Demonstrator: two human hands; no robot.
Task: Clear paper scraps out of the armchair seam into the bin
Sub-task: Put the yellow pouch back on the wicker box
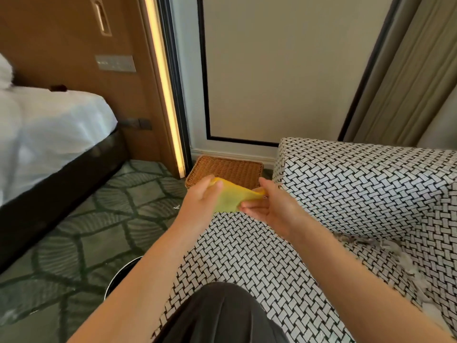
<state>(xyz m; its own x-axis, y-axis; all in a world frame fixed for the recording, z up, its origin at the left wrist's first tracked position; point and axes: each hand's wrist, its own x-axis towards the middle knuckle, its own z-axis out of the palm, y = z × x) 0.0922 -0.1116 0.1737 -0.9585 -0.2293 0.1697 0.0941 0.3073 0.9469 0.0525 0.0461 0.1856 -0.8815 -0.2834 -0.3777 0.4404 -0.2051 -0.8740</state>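
We are stretching a thin yellow sheet (230, 198) between our left hand (200, 196) and right hand (269, 211), both hands pinching its edges, seemingly to open it, while white paper scraps (395, 253) are lying in the black-and-white woven armchair (247, 256) seam.

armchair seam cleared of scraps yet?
No: white paper scraps lie in the armchair seam, while the left hand and right hand both grip a yellow sheet.

hotel bedroom: made bed (49, 125), wall switch panel (115, 63).
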